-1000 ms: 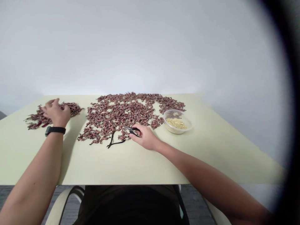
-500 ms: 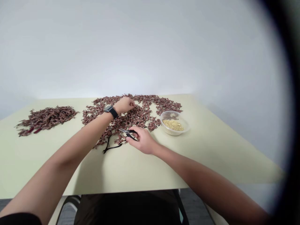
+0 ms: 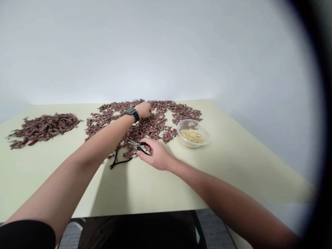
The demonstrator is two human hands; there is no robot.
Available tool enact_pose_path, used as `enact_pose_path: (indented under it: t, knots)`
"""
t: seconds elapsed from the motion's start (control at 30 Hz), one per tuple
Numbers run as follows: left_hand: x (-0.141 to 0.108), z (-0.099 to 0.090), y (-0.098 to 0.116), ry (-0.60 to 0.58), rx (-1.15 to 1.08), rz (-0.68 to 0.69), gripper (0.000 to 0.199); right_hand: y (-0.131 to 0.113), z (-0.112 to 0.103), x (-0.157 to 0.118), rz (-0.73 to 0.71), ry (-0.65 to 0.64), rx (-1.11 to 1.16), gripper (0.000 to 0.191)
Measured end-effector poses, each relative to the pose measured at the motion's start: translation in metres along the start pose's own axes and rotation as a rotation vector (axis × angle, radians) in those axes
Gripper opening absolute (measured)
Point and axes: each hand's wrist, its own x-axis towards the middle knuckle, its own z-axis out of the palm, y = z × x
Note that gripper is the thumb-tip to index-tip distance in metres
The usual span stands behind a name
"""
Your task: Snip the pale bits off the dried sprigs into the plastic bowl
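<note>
My right hand (image 3: pixel 157 154) grips a pair of small pliers (image 3: pixel 134 143) with black handles, its metal jaws pointing left over the near edge of a spread of small brown pieces (image 3: pixel 145 129). The pliers' handles stand somewhat apart. My left hand (image 3: pixel 144 110), with a dark watch (image 3: pixel 132 113) at the wrist, reaches over the far middle of that spread. Its fingers are curled closed, and whatever may be in them is hidden. Below the pliers a black V-shaped tool (image 3: pixel 116 162) lies on the table, partly among the brown pieces.
A clear round plastic bowl (image 3: pixel 194 143) holding small gold-coloured pieces (image 3: pixel 192 135) stands to the right of the spread. Another heap of brown pieces (image 3: pixel 49 126) lies on the left of the pale table (image 3: pixel 166 193), with dark red items (image 3: pixel 32 142) at its near side. A wall (image 3: pixel 166 52) rises behind.
My left hand has moved slightly right and farther over the spread, its fingers now more hidden. My right hand keeps the pliers in nearly the same place. The view has shifted a little.
</note>
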Motion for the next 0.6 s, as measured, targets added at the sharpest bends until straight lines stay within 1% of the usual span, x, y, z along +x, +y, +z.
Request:
enact_pose_path:
  t: [0.13,0.23,0.4,0.6]
  knots:
    - [0.0051,0.0022,0.0011,-0.046,0.060,-0.033,0.025,-0.0006,0.0001,0.0001,0.003,0.005,0.001,0.029]
    - [0.0063,0.0033,0.0010,-0.058,0.086,-0.040,0.026,-0.0005,0.0016,-0.0003,-0.008,-0.004,-0.003,0.028]
    - [0.0055,0.0068,0.0002,-0.022,0.120,-0.021,0.026,0.0010,0.0041,-0.0002,-0.022,-0.008,0.000,0.029]
    - [0.0022,0.0098,-0.0026,0.004,0.158,0.058,0.027,0.0004,0.0034,0.0001,-0.022,-0.013,0.001,0.031]
